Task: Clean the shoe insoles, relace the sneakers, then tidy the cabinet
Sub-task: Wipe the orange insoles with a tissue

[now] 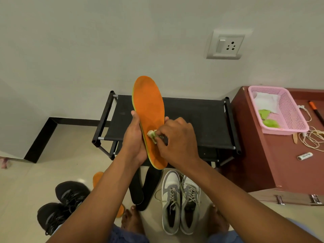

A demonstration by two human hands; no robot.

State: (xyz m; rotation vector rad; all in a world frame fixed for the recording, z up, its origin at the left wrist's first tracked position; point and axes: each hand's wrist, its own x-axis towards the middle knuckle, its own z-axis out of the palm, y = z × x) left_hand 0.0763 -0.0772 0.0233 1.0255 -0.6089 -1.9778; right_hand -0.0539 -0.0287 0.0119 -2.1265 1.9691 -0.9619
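Above the black rack (pixel 192 120), left hand (pixel 134 137) holds the orange insole (pixel 149 109) (upright); right hand (pixel 177 139) pinches a brush (pixel 154 135) against it.

pale wall (pixel 105 41); tiled floor (pixel 57 165); wall socket (pixel 226 45)

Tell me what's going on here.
A person is cleaning an orange insole. The left hand holds it up over a black shoe rack, and the right hand rubs a small wipe on it. Black insoles, grey sneakers and black sneakers wait on the floor.
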